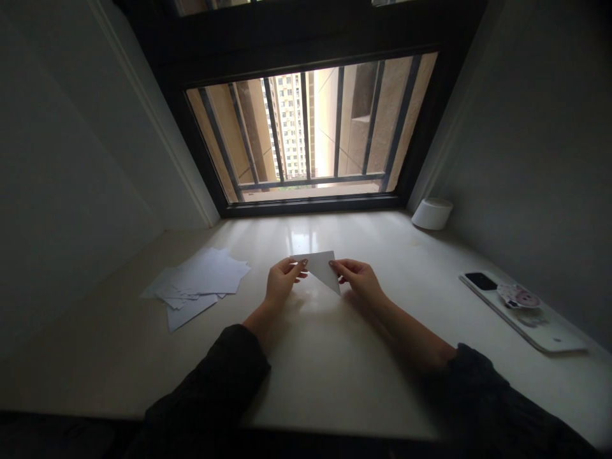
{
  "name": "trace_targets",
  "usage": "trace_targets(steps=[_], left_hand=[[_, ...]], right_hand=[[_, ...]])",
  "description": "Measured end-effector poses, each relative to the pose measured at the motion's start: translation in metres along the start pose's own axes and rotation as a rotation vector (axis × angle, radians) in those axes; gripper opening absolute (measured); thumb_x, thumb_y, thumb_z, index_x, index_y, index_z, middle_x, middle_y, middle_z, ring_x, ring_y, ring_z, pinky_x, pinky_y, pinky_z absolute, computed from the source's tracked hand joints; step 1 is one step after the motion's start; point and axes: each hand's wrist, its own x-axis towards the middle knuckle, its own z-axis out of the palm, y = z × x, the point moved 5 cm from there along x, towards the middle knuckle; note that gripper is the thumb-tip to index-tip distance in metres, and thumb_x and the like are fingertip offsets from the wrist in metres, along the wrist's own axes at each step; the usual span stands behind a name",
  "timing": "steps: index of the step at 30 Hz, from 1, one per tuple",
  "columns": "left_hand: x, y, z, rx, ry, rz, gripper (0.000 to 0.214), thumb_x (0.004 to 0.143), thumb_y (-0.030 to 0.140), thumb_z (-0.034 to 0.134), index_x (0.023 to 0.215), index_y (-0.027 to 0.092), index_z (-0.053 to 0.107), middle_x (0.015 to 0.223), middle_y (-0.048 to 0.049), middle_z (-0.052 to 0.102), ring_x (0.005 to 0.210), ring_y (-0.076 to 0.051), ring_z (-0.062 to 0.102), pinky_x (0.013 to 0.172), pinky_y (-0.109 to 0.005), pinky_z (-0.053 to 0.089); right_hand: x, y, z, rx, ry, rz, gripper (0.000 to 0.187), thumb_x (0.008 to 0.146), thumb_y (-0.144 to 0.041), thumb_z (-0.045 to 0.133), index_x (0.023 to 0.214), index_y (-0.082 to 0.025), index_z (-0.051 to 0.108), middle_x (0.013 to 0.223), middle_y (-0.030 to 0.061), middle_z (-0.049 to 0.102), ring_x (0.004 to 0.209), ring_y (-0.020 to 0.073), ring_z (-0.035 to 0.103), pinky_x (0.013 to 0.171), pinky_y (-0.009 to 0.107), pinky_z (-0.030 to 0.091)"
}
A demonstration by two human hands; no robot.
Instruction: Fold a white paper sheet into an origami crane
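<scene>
Between my two hands is a small sheet of paper folded into a triangle [321, 264], its long slanted edge facing down and left and one point hanging toward me. My left hand [285, 278] pinches its left corner between thumb and fingers. At the upper right edge, my right hand [358, 275] grips it the same way. The triangle is held over the pale sill, in front of the window. Whether its lower point touches the surface, I cannot tell.
Loose white paper sheets [205, 277] lie in an overlapping pile on the left of the sill [315, 363]. At the right lies a phone [526, 312] with a round cartoon grip. A white cylindrical object [432, 213] stands by the right wall, near the barred window [310, 127].
</scene>
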Motion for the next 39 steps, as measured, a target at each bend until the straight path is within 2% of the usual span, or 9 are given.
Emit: trace_targets(steps=[5, 8, 11, 15, 20, 25, 29, 33, 39], left_hand=[[-0.002, -0.003, 0.007, -0.079, -0.084, -0.139, 0.056, 0.069, 0.055, 0.064, 0.106, 0.013, 0.062, 0.086, -0.0130, 0.071, 0.074, -0.021, 0.068, 0.066, -0.030, 0.050], [-0.005, -0.003, 0.015, -0.175, -0.159, -0.220, 0.056, 0.072, 0.058, 0.060, 0.102, 0.011, 0.064, 0.091, -0.0138, 0.070, 0.079, -0.023, 0.068, 0.074, -0.034, 0.051], [-0.006, -0.004, 0.018, -0.224, -0.173, -0.237, 0.057, 0.071, 0.052, 0.065, 0.113, 0.013, 0.060, 0.091, -0.0104, 0.070, 0.077, -0.021, 0.068, 0.075, -0.034, 0.052], [-0.006, -0.003, 0.018, -0.225, -0.227, -0.176, 0.064, 0.073, 0.045, 0.065, 0.127, 0.014, 0.050, 0.089, -0.0084, 0.070, 0.078, -0.019, 0.066, 0.073, -0.031, 0.052], [-0.012, 0.008, 0.013, 0.042, -0.253, 0.083, 0.095, 0.075, 0.036, 0.065, 0.146, 0.023, 0.003, 0.077, -0.0012, 0.071, 0.065, -0.015, 0.063, 0.066, -0.029, 0.052], [-0.027, 0.031, 0.018, 0.464, -0.374, 0.413, 0.057, 0.077, 0.040, 0.062, 0.131, 0.030, 0.047, 0.100, -0.0044, 0.069, 0.075, -0.016, 0.064, 0.068, -0.027, 0.051], [-0.032, 0.038, 0.022, 0.552, -0.442, 0.514, 0.065, 0.062, 0.046, 0.074, 0.122, 0.029, 0.057, 0.108, -0.0059, 0.066, 0.086, -0.019, 0.061, 0.074, -0.029, 0.052], [-0.028, 0.039, 0.018, 0.557, -0.336, 0.550, 0.042, 0.068, 0.043, 0.071, 0.108, 0.029, 0.067, 0.099, -0.0039, 0.069, 0.078, -0.017, 0.062, 0.072, -0.028, 0.051], [-0.019, 0.042, -0.001, 0.436, -0.090, 0.535, 0.017, 0.077, 0.037, 0.064, 0.084, 0.025, 0.074, 0.086, -0.0028, 0.073, 0.076, -0.018, 0.066, 0.073, -0.028, 0.050]], right_hand=[[-0.006, -0.014, -0.008, -0.154, 0.183, -0.162, 0.030, 0.065, -0.047, 0.071, 0.072, -0.018, 0.071, 0.072, 0.0051, 0.067, 0.064, 0.0167, 0.057, 0.057, 0.029, 0.045], [-0.008, -0.022, -0.001, -0.226, 0.104, -0.263, 0.026, 0.062, -0.045, 0.074, 0.063, -0.019, 0.068, 0.072, 0.0037, 0.066, 0.068, 0.0172, 0.059, 0.060, 0.029, 0.045], [-0.008, -0.018, 0.007, -0.172, -0.011, -0.177, 0.028, 0.057, -0.045, 0.077, 0.059, -0.019, 0.066, 0.076, 0.0036, 0.067, 0.071, 0.0176, 0.060, 0.061, 0.028, 0.045], [-0.006, -0.006, 0.005, 0.051, -0.008, 0.019, 0.032, 0.057, -0.047, 0.076, 0.059, -0.018, 0.062, 0.064, 0.0004, 0.065, 0.058, 0.0134, 0.057, 0.054, 0.025, 0.043], [0.001, 0.006, -0.013, 0.142, 0.211, 0.076, 0.039, 0.059, -0.053, 0.072, 0.074, -0.018, 0.063, 0.057, -0.0011, 0.064, 0.045, 0.0119, 0.053, 0.042, 0.023, 0.038], [0.007, 0.015, -0.021, 0.177, 0.246, 0.080, 0.053, 0.058, -0.049, 0.073, 0.099, -0.019, 0.059, 0.061, 0.0011, 0.068, 0.050, 0.0173, 0.061, 0.044, 0.025, 0.045], [0.006, 0.012, -0.023, 0.140, 0.279, 0.029, 0.066, 0.062, -0.046, 0.071, 0.119, -0.021, 0.050, 0.054, -0.0024, 0.064, 0.048, 0.0174, 0.059, 0.043, 0.025, 0.045], [0.005, 0.008, -0.020, 0.141, 0.230, 0.004, 0.059, 0.067, -0.042, 0.066, 0.120, -0.023, 0.051, 0.054, -0.0047, 0.061, 0.043, 0.0127, 0.053, 0.041, 0.022, 0.042], [0.006, 0.007, -0.011, 0.182, 0.053, 0.056, 0.030, 0.066, -0.036, 0.069, 0.090, -0.019, 0.067, 0.067, -0.0005, 0.065, 0.055, 0.0125, 0.060, 0.052, 0.024, 0.050]])
